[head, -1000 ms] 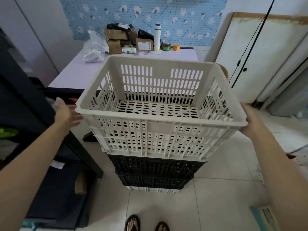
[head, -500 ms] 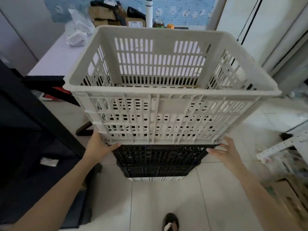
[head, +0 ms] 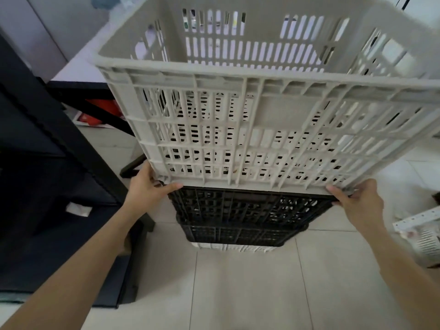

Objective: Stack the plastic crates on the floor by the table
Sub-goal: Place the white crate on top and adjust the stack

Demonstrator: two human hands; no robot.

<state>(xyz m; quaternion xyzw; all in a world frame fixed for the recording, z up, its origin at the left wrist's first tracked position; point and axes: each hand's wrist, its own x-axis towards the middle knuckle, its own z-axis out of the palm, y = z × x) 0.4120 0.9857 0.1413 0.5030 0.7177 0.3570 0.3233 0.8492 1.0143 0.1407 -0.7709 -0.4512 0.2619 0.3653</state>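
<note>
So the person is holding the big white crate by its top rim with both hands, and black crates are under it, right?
Not quite. The head view shows the left hand and the right hand holding the white crate at its bottom corners, not by its top rim. The rest is right: the black crates sit stacked under it.

We lose the beige crate (head: 262, 129) past the top and right edges; it hides most of the table (head: 81, 70); items behind its slats blur.
</note>
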